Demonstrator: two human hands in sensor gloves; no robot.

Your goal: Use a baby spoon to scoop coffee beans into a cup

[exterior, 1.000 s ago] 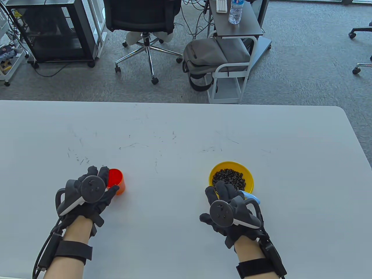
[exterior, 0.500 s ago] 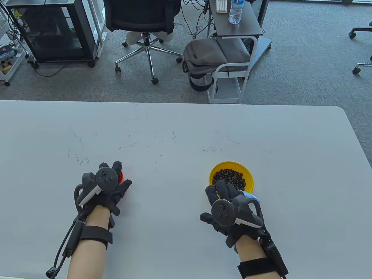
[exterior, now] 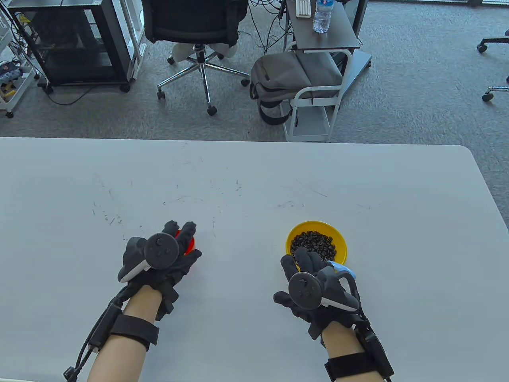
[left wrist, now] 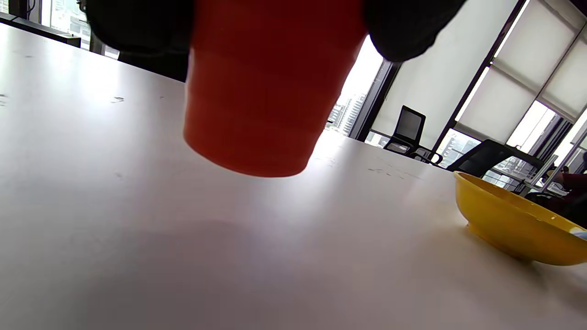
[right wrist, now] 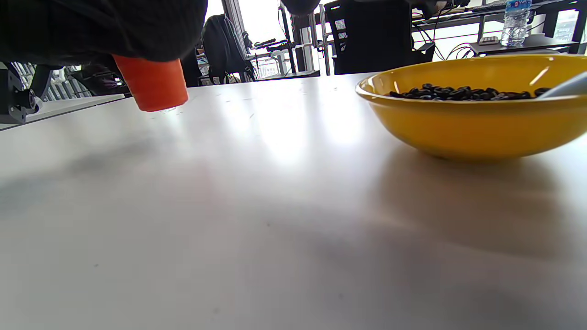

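Note:
My left hand grips the red cup from above and behind, left of the table's middle. In the left wrist view the cup hangs upright between my fingers, its base a little above the table. My right hand holds the pale blue baby spoon at the near rim of the yellow bowl, which holds coffee beans. In the right wrist view the spoon reaches over the beans in the bowl, with the cup far left. The spoon's bowl is hidden.
The white table has scuff marks in the middle; its far edge and right corner are in view. Beyond it stand an office chair, a black cabinet and a small cart with a water bottle.
My left hand has carried the red cup to the right, toward the yellow bowl. My right hand with the spoon has stayed at the bowl's near rim.

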